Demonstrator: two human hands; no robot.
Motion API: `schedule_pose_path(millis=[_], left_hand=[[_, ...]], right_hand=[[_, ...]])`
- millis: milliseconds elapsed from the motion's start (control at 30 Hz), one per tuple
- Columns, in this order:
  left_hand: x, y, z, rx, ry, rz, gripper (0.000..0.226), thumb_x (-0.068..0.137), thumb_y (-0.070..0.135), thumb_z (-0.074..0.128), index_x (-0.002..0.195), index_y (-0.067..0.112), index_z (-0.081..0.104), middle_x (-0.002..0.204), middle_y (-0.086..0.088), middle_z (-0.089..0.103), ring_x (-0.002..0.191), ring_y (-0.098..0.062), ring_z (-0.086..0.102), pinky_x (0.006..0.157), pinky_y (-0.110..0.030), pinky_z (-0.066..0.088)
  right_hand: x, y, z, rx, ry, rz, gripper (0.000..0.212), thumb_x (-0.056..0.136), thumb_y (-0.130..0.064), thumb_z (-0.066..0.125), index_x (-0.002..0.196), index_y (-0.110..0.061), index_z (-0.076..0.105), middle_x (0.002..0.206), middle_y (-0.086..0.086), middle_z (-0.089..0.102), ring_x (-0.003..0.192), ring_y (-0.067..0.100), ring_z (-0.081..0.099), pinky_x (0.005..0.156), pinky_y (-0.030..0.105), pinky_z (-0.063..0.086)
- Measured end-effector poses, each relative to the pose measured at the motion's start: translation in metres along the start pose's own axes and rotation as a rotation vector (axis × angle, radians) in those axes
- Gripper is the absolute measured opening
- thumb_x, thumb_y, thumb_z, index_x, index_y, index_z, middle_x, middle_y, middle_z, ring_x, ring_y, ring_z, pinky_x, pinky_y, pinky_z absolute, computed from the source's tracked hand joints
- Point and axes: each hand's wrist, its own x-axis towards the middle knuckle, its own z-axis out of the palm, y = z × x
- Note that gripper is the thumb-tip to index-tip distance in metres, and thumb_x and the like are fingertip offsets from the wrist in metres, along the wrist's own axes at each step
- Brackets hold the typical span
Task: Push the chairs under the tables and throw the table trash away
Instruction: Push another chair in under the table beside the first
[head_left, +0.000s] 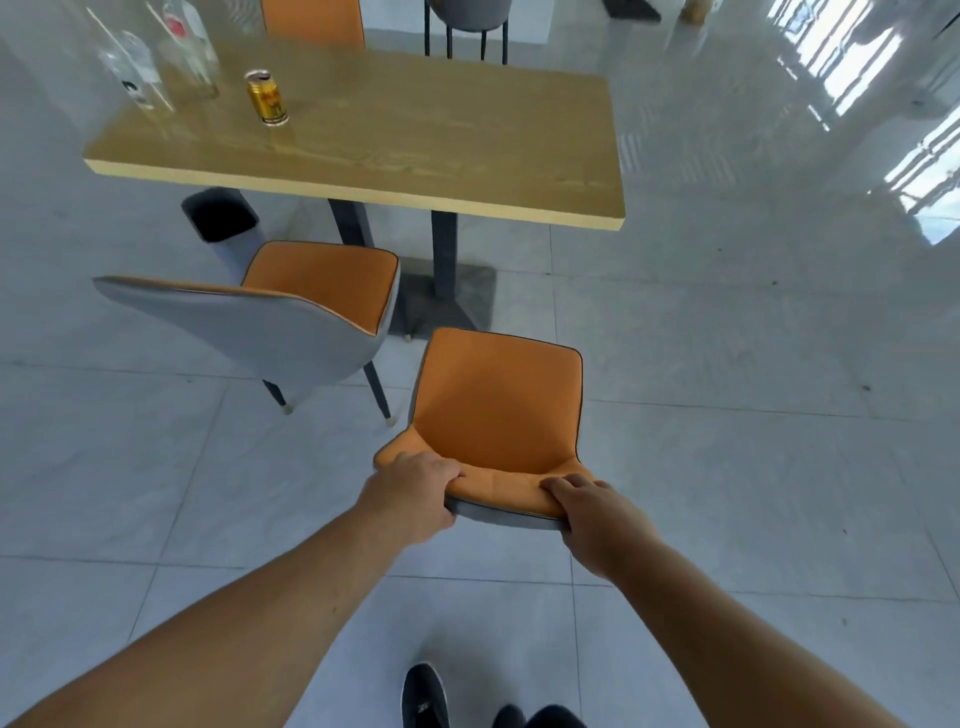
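Pale glossy floor tiles (727, 364) are reflecting window light around a wooden table (395, 156) on a dark pedestal base. You are standing behind the near chair (498, 405), which is sitting well clear of the table edge, seat facing it. Your left hand (415, 493) and right hand (597, 514) are both clamping the top of the backrest, fingers curled over the orange front, thumbs not visible. A second chair (291, 312) is sitting to the left, turned at an angle, its seat near the table but not under it. A gold can (267, 98) and clear bottles (161, 57) are standing on the far left of the tabletop; a dark bin (221, 215) is waiting beside the table. Judgement: push evenly with both hands, keeping the chair square, aiming right of the pedestal so the legs are not catching its base.
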Motion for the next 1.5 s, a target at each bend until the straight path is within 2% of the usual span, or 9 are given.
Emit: schedule_pose_path(millis=[333, 600, 700, 800, 900, 1000, 1167, 1333, 1500], left_hand=[[0.134, -0.026, -0.063, -0.03, 0.02, -0.011, 0.046, 0.084, 0.042, 0.07, 0.128, 0.035, 0.057, 0.123, 0.008, 0.06, 0.111, -0.019, 0.053, 0.085, -0.04, 0.053], [0.209, -0.041, -0.099, -0.1, 0.041, -0.007, 0.052, 0.084, 0.043, 0.07, 0.133, 0.033, 0.055, 0.127, 0.006, 0.058, 0.117, -0.021, 0.051, 0.091, -0.042, 0.052], [0.219, -0.045, -0.105, -0.132, -0.025, 0.029, 0.058, 0.081, 0.049, 0.071, 0.134, 0.033, 0.053, 0.131, 0.007, 0.055, 0.117, -0.02, 0.052, 0.091, -0.04, 0.051], [0.209, -0.063, -0.109, -0.139, -0.118, 0.057, 0.062, 0.079, 0.055, 0.069, 0.134, 0.036, 0.049, 0.133, 0.01, 0.053, 0.116, -0.019, 0.052, 0.086, -0.036, 0.048], [0.197, -0.112, -0.127, 0.073, 0.014, 0.063, 0.045, 0.081, 0.054, 0.065, 0.118, 0.031, 0.054, 0.111, 0.008, 0.054, 0.107, -0.021, 0.052, 0.083, -0.038, 0.044], [0.187, -0.192, -0.154, 0.265, 0.123, -0.079, 0.043, 0.081, 0.047, 0.064, 0.12, 0.03, 0.055, 0.114, 0.006, 0.059, 0.107, -0.021, 0.052, 0.09, -0.042, 0.044], [0.152, -0.323, -0.174, 0.27, 0.151, -0.213, 0.039, 0.077, 0.048, 0.072, 0.11, 0.03, 0.063, 0.101, 0.007, 0.068, 0.087, -0.02, 0.064, 0.066, -0.036, 0.051], [0.148, -0.343, -0.168, 0.251, 0.191, -0.031, 0.036, 0.049, 0.029, 0.094, 0.072, 0.021, 0.067, 0.062, 0.003, 0.063, 0.051, -0.025, 0.059, 0.044, -0.028, 0.041], [0.151, -0.353, -0.168, 0.232, 0.225, 0.158, 0.029, 0.053, 0.018, 0.091, 0.074, 0.019, 0.071, 0.062, 0.004, 0.063, 0.05, -0.02, 0.059, 0.042, -0.029, 0.05]], right_hand=[[0.133, 0.037, -0.076, -0.005, -0.003, -0.018, 0.049, 0.097, -0.023, 0.052, 0.143, -0.038, 0.043, 0.135, -0.008, 0.056, 0.117, 0.024, 0.054, 0.082, 0.043, 0.056], [0.209, 0.056, -0.122, 0.008, 0.028, 0.024, 0.043, 0.096, -0.022, 0.052, 0.137, -0.035, 0.048, 0.13, -0.006, 0.057, 0.117, 0.025, 0.053, 0.081, 0.044, 0.057], [0.213, 0.058, -0.134, -0.034, -0.065, 0.118, 0.044, 0.096, -0.023, 0.051, 0.138, -0.034, 0.046, 0.134, -0.004, 0.054, 0.123, 0.028, 0.049, 0.088, 0.049, 0.055], [0.208, 0.035, -0.14, -0.184, -0.213, 0.242, 0.044, 0.093, -0.039, 0.056, 0.134, -0.032, 0.044, 0.132, -0.004, 0.053, 0.129, 0.033, 0.045, 0.102, 0.065, 0.041], [0.212, -0.017, -0.137, -0.188, -0.151, 0.202, 0.045, 0.091, -0.04, 0.055, 0.133, -0.029, 0.046, 0.129, -0.001, 0.055, 0.127, 0.032, 0.046, 0.11, 0.066, 0.031], [0.226, -0.076, -0.127, -0.142, -0.053, 0.117, 0.041, 0.096, -0.031, 0.048, 0.137, -0.025, 0.046, 0.132, 0.001, 0.057, 0.129, 0.031, 0.048, 0.117, 0.058, 0.027], [0.252, -0.131, -0.112, -0.162, 0.072, 0.123, 0.028, 0.097, -0.035, 0.047, 0.124, -0.029, 0.053, 0.116, -0.003, 0.064, 0.106, 0.025, 0.059, 0.091, 0.042, 0.045], [0.259, -0.125, -0.108, -0.18, 0.095, 0.086, 0.018, 0.091, -0.036, 0.056, 0.107, -0.03, 0.062, 0.096, -0.007, 0.067, 0.088, 0.021, 0.063, 0.067, 0.035, 0.043], [0.267, -0.137, -0.115, -0.192, 0.07, -0.045, 0.011, 0.092, -0.027, 0.061, 0.101, -0.026, 0.066, 0.09, -0.007, 0.068, 0.079, 0.02, 0.064, 0.061, 0.032, 0.046]])
